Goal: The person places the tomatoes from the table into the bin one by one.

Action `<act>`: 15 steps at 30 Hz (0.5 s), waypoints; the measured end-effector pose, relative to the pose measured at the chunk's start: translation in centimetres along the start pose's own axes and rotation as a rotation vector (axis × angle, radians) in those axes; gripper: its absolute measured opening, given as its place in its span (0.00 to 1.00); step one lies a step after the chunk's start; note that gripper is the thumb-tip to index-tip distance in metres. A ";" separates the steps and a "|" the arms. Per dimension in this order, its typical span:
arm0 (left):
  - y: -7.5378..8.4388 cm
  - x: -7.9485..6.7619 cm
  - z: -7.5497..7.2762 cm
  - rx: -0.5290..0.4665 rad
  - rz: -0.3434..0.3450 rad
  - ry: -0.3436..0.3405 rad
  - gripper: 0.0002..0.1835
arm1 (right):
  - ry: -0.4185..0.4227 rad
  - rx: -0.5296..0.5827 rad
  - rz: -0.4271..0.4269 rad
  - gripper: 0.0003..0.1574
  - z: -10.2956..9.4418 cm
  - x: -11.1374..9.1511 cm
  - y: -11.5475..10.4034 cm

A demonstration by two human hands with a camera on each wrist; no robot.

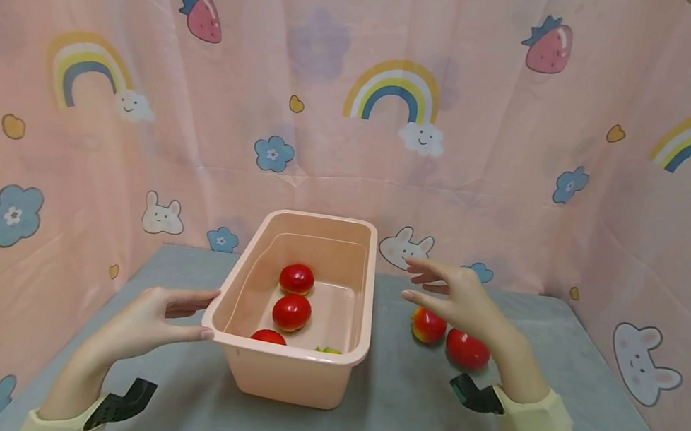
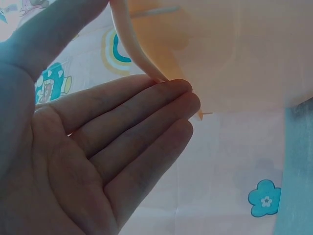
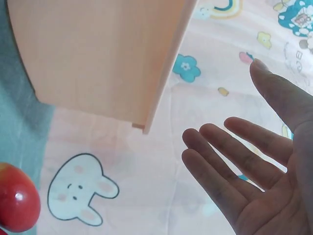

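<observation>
Left hand (image 1: 148, 321), straight fingers touching peach bin (image 1: 288, 377) at rim, right hand (image 1: 463, 298), fingers loosely extended, above two red fruits (image 1: 466, 350), grey table (image 1: 411, 429), three similar fruits (image 1: 292, 313) inside bin.

Upright beside my left fingers (image 1: 192, 297), which touch its near-left rim, stands a peach-coloured rectangular plastic bin (image 1: 288, 377). Rightward inside lie three glossy red round fruits (image 1: 292, 313). Lower than my right fingers (image 1: 434, 270), two red, yellow-tinged round fruits (image 1: 467, 350) rest together.
</observation>
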State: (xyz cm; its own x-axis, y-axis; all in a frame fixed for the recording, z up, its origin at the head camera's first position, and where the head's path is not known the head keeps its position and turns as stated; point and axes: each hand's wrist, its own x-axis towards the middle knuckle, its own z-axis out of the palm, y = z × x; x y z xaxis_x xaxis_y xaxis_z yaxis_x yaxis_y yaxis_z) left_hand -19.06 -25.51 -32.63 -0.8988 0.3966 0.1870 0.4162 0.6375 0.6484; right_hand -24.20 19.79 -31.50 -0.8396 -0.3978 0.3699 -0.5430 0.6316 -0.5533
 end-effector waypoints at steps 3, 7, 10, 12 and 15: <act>0.0 0.0 0.0 -0.005 -0.003 -0.004 0.33 | 0.001 0.001 0.019 0.35 0.0 -0.3 0.6; 0.0 0.0 -0.1 -0.006 -0.008 -0.011 0.34 | 0.007 -0.014 0.050 0.35 -0.1 -0.7 1.3; 0.0 -0.1 -0.1 -0.003 -0.009 -0.013 0.34 | 0.004 -0.028 0.073 0.35 -0.1 -1.0 1.9; 0.1 -0.1 -0.1 -0.003 -0.009 -0.013 0.33 | 0.000 -0.032 0.088 0.35 -0.2 -1.2 2.3; 0.1 -0.1 0.0 -0.003 -0.010 -0.010 0.33 | -0.004 -0.028 0.093 0.35 -0.4 -1.6 2.8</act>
State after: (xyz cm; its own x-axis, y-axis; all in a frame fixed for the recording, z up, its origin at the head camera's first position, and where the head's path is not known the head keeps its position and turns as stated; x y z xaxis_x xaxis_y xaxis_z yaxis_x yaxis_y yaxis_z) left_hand -18.97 -25.53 -32.58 -0.9014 0.3968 0.1731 0.4067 0.6392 0.6527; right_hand -24.35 22.47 -33.40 -0.8863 -0.3397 0.3148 -0.4626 0.6841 -0.5639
